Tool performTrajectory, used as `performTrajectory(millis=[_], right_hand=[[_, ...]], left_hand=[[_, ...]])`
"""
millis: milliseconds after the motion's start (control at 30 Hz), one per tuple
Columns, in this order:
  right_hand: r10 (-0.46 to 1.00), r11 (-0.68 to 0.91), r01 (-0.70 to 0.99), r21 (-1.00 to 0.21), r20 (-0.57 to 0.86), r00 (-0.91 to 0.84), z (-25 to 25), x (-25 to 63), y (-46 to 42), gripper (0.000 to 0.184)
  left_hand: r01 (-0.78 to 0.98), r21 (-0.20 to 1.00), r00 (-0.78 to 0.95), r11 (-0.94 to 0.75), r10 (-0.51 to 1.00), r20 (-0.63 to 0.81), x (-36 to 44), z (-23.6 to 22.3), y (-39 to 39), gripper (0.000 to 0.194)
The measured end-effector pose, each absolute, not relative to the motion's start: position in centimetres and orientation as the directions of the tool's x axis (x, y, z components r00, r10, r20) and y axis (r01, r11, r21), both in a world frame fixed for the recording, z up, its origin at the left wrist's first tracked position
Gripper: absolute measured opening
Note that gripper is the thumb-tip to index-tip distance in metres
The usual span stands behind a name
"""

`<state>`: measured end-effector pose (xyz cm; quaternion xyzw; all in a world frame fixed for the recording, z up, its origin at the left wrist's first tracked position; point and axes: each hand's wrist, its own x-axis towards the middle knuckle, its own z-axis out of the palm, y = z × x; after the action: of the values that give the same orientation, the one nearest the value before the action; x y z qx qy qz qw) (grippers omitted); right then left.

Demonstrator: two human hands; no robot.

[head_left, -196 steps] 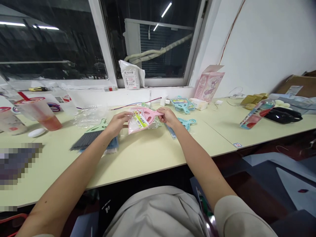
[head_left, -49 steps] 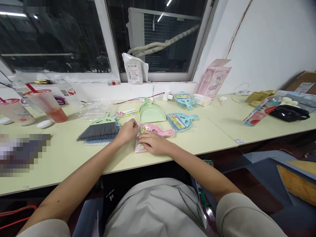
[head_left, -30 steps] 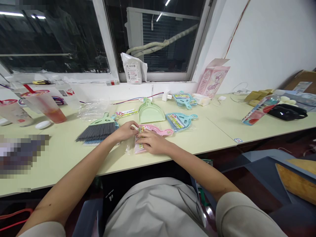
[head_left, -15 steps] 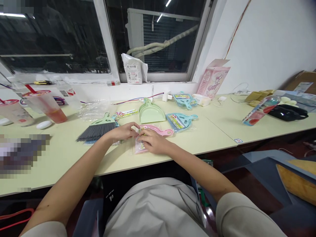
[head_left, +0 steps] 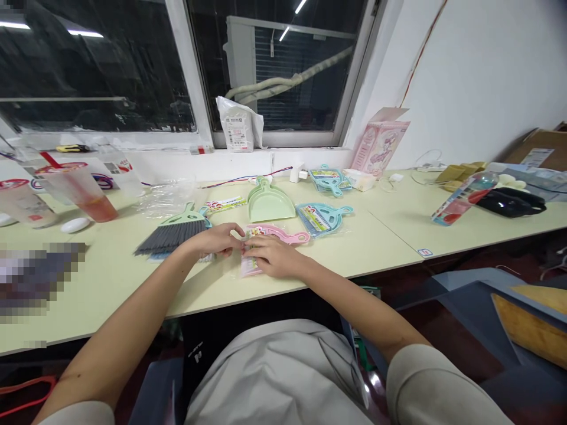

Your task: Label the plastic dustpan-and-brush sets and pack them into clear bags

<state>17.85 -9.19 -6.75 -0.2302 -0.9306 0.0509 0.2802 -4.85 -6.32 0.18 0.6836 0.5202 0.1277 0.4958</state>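
A pink dustpan (head_left: 283, 234) in a clear plastic wrapper lies near the front of the pale table (head_left: 310, 260). My right hand (head_left: 273, 257) rests on top of it, fingers curled over the wrapper and its printed label. My left hand (head_left: 218, 239) pinches the wrapper's left edge, fingertips meeting those of my right hand. A grey-bristled brush with a green handle (head_left: 172, 233) lies just left of my left hand.
A bare green dustpan (head_left: 268, 202) and a wrapped blue dustpan (head_left: 322, 215) lie behind the pink one, more blue ones (head_left: 328, 177) farther back. A loose label (head_left: 225, 204), crumpled plastic (head_left: 165, 198), drink cups (head_left: 84, 192) at left, a pink box (head_left: 380, 146), clutter at right.
The pink dustpan went from held in the air to lying flat on the table. Since then both hands stay on its wrapper, with only small finger movements at the left edge.
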Motion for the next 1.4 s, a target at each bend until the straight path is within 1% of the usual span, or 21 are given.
performTrajectory(millis=[133,233,400,500,600,767,933,1033,1100,1167,1233,1300,1333,1400], right_hand=[[0.468,0.882,0.416,-0.22,0.512,-0.72,-6.8,17.8,-9.2,0.034],[0.478,0.877,0.419,-0.237,0.528,-0.702,-6.8,17.7,-9.3,0.031],[0.475,0.879,0.386,-0.28,0.579,-0.662,-6.9,17.7,-9.2,0.03],[0.49,0.871,0.385,-0.304,0.576,-0.655,-6.9,17.7,-9.2,0.03],[0.517,0.856,0.401,-0.328,0.563,-0.644,-6.8,17.7,-9.2,0.031],[0.54,0.841,0.416,-0.345,0.544,-0.642,-6.6,17.7,-9.3,0.031],[0.55,0.835,0.41,-0.367,0.549,-0.629,-6.4,17.7,-9.5,0.027],[0.563,0.827,0.424,-0.37,0.542,-0.624,-6.3,17.7,-9.5,0.031],[0.551,0.835,0.424,-0.351,0.54,-0.636,-6.3,17.7,-9.4,0.035],[0.514,0.857,0.415,-0.304,0.539,-0.667,-6.4,17.7,-9.4,0.034],[0.469,0.882,0.408,-0.236,0.523,-0.712,-6.4,17.7,-9.4,0.03],[0.443,0.894,0.407,-0.186,0.498,-0.746,-6.5,17.8,-9.4,0.028],[0.44,0.895,0.41,-0.174,0.486,-0.755,-6.5,17.8,-9.4,0.027],[0.446,0.892,0.421,-0.164,0.466,-0.764,-6.6,17.8,-9.5,0.027]], left_hand=[[0.565,0.824,0.366,0.044,0.882,-0.298,-4.4,0.0,-6.3,0.053],[0.542,0.836,0.327,0.083,0.896,-0.3,-4.1,0.1,-6.4,0.054],[0.495,0.858,0.39,0.138,0.847,-0.361,-3.9,0.0,-6.6,0.055],[0.436,0.886,0.419,0.157,0.836,-0.354,-3.9,-0.4,-6.5,0.059],[0.382,0.907,0.408,0.177,0.849,-0.337,-3.9,-0.8,-6.3,0.066],[0.409,0.897,0.366,0.166,0.871,-0.328,-3.5,-0.5,-6.6,0.074],[0.392,0.908,0.387,0.148,0.869,-0.309,-3.7,-0.5,-6.6,0.071],[0.419,0.899,0.37,0.128,0.88,-0.298,-4.1,-0.9,-6.1,0.069],[0.474,0.878,0.353,0.064,0.9,-0.256,-4.3,-1.1,-5.9,0.064],[0.567,0.823,0.352,-0.04,0.915,-0.198,-4.3,-1.3,-5.8,0.05],[0.679,0.72,0.357,-0.146,0.922,-0.149,-4.2,-1.5,-5.9,0.031],[0.764,0.608,0.351,-0.215,0.93,-0.112,-4.0,-1.9,-5.9,0.018],[0.787,0.571,0.349,-0.235,0.932,-0.098,-3.9,-2.0,-6.0,0.017],[0.807,0.531,0.352,-0.256,0.932,-0.086,-3.8,-2.1,-6.0,0.018]])
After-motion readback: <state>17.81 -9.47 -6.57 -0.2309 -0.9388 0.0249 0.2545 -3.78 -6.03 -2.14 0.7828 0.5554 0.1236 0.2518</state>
